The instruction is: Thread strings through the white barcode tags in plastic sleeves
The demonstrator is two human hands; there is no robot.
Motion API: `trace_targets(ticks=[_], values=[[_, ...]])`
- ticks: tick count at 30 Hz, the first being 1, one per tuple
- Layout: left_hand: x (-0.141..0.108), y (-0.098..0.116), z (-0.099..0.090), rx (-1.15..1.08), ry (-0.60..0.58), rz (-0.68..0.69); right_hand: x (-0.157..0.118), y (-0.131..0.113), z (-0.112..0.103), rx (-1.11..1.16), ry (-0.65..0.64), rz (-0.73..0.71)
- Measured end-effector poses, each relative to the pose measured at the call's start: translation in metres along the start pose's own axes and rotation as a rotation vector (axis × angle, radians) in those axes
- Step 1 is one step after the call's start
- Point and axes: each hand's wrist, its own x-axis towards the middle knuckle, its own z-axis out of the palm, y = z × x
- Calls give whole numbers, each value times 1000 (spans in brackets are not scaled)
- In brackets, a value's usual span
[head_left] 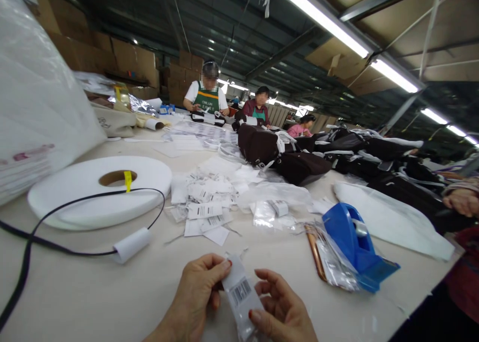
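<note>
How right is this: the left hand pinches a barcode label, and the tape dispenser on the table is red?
Not quite: the head view shows the tape dispenser is blue, not red. The left hand does pinch a barcode label.

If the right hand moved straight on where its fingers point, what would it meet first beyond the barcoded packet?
Beyond the barcoded packet, the right hand would probably meet the loose pile of white tags first, though its height above the table is unclear.

On the surface (pixel 112 302), a roll (pixel 75 197) lies left, tags (pixel 205 210) mid-frame, bags (pixel 258 145) behind them rightward, a tape dispenser (pixel 346 232) lower right, while a packet (pixel 240 292) sits between left hand (pixel 198 284) and right hand (pixel 283 308), bottom centre.
</note>
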Motion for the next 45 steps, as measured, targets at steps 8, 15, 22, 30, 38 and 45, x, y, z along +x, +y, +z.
trace_targets(ticks=[8, 15, 22, 30, 38, 45], values=[[3, 6, -3, -25, 63, 19, -7, 13, -11, 15, -18, 74], [5, 5, -7, -62, 87, 36, -10, 2, -13, 71, 10, 107], [7, 6, -5, -64, 88, 35, -11, 2, -20, 154, 9, 229], [6, 6, -4, -48, 102, 51, -12, -4, -8, 106, 71, 253], [5, 5, -3, -23, 95, 61, -8, 16, -3, 28, 46, 181], [4, 5, -3, -3, 97, 70, -12, -2, -1, -35, 36, 267]])
